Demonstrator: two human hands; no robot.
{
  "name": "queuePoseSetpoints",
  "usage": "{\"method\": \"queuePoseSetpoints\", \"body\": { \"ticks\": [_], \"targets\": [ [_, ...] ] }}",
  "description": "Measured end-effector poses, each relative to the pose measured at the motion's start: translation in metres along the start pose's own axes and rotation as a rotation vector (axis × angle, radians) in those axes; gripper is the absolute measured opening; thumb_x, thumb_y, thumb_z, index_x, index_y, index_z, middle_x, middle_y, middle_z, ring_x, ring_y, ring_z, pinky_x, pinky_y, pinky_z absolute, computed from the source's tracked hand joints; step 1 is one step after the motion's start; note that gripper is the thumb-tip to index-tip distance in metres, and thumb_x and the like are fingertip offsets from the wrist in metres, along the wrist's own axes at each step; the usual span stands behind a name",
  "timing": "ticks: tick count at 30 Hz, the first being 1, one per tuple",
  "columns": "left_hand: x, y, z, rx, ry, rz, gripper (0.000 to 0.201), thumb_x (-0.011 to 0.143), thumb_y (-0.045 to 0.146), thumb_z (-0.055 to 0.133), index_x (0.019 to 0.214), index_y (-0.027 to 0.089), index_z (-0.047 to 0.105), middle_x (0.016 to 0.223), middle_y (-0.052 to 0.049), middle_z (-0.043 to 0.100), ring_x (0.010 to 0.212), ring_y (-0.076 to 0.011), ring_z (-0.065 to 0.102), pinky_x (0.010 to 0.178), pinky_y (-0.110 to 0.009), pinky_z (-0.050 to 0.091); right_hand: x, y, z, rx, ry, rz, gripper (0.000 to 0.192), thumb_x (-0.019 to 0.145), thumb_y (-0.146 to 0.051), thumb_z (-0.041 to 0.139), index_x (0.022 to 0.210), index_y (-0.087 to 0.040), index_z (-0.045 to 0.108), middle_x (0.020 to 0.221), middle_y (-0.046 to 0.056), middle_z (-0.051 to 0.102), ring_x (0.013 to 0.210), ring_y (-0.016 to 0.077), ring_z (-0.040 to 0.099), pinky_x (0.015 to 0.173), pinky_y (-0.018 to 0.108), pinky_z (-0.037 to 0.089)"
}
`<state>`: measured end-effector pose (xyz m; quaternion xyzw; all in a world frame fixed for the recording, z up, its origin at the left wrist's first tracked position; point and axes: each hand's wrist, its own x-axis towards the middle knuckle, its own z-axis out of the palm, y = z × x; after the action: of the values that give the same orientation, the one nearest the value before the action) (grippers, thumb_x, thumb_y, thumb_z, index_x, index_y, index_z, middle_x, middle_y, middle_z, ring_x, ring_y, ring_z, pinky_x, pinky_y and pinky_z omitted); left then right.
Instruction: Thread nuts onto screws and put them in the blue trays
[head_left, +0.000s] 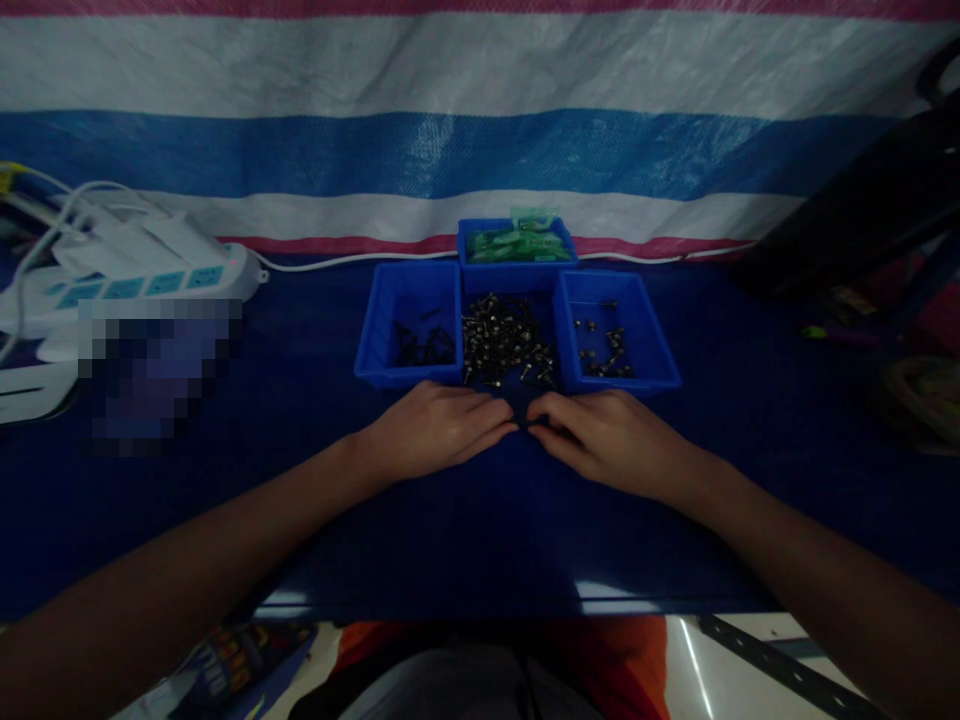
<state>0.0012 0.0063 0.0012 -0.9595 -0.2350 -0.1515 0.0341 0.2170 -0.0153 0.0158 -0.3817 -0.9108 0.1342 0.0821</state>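
Note:
My left hand (442, 428) and my right hand (604, 435) meet just above the table, in front of the bins. Thumb and fingers are pinched together on each, with the fingertips a short gap apart. A small dark thing shows between them, too dim to make out. Right behind lies a pile of small dark bolts with shiny metal ends (502, 340). To its left, a blue bin (371, 335) holds dark, thin screw-like pieces (427, 345). On the right, another blue bin (660, 350) contains several small shiny metal pieces (615, 345).
Behind the pile stands a third blue bin (517, 273) with green plastic packets (517, 243). A white power strip (240, 270) with cables lies at left. The dark blue table (480, 540) ends near my body. A striped sheet (480, 150) hangs at the back.

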Motion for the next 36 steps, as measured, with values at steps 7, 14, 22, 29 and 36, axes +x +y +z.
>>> {"method": "queuePoseSetpoints", "body": {
  "ticks": [7, 14, 22, 29, 36],
  "targets": [
    [0.002, 0.008, -0.007, 0.176, 0.075, 0.198, 0.01, 0.087, 0.018, 0.043, 0.089, 0.019, 0.053, 0.066, 0.004, 0.052, 0.056, -0.0093, 0.047, 0.045, -0.024, 0.03, 0.001, -0.001, 0.005, -0.01, -0.057, -0.054, 0.011, 0.088, -0.023, 0.04, 0.087, -0.017, 0.05, 0.07, 0.0, 0.058, 0.062, 0.0111, 0.056, 0.057, 0.023, 0.036],
    [0.0, 0.006, -0.007, 0.084, 0.033, 0.16, 0.015, 0.088, 0.023, 0.041, 0.085, 0.018, 0.054, 0.066, 0.003, 0.054, 0.059, -0.009, 0.05, 0.051, -0.022, 0.037, 0.001, -0.002, 0.004, 0.044, -0.065, -0.009, 0.011, 0.087, -0.024, 0.041, 0.089, -0.017, 0.05, 0.071, -0.001, 0.058, 0.063, 0.0112, 0.057, 0.058, 0.022, 0.037],
    [-0.003, 0.002, -0.004, -0.013, -0.019, 0.05, 0.021, 0.09, 0.026, 0.037, 0.087, 0.016, 0.056, 0.065, 0.001, 0.058, 0.059, -0.0095, 0.054, 0.053, -0.021, 0.041, -0.001, -0.005, -0.003, 0.269, 0.067, 0.017, 0.015, 0.088, -0.03, 0.044, 0.092, -0.018, 0.052, 0.068, -0.003, 0.058, 0.063, 0.0087, 0.057, 0.059, 0.02, 0.04],
    [-0.005, -0.019, -0.035, 0.105, 0.148, 0.023, 0.014, 0.085, 0.023, 0.045, 0.092, 0.016, 0.055, 0.073, 0.001, 0.06, 0.061, -0.0093, 0.054, 0.055, -0.02, 0.04, 0.001, -0.008, -0.004, 0.26, 0.098, -0.044, 0.024, 0.09, -0.031, 0.039, 0.104, -0.018, 0.054, 0.097, 0.004, 0.059, 0.09, 0.0125, 0.056, 0.08, 0.025, 0.045],
    [-0.008, -0.058, -0.059, 0.338, -0.1, -0.337, 0.023, 0.084, 0.029, 0.042, 0.082, 0.015, 0.059, 0.074, -0.004, 0.054, 0.074, -0.0175, 0.051, 0.069, -0.029, 0.041, 0.009, -0.011, 0.018, -0.057, 0.054, 0.007, 0.042, 0.088, -0.034, 0.04, 0.127, -0.021, 0.041, 0.133, 0.008, 0.038, 0.103, 0.0211, 0.054, 0.081, 0.036, 0.051]
  ]
}}
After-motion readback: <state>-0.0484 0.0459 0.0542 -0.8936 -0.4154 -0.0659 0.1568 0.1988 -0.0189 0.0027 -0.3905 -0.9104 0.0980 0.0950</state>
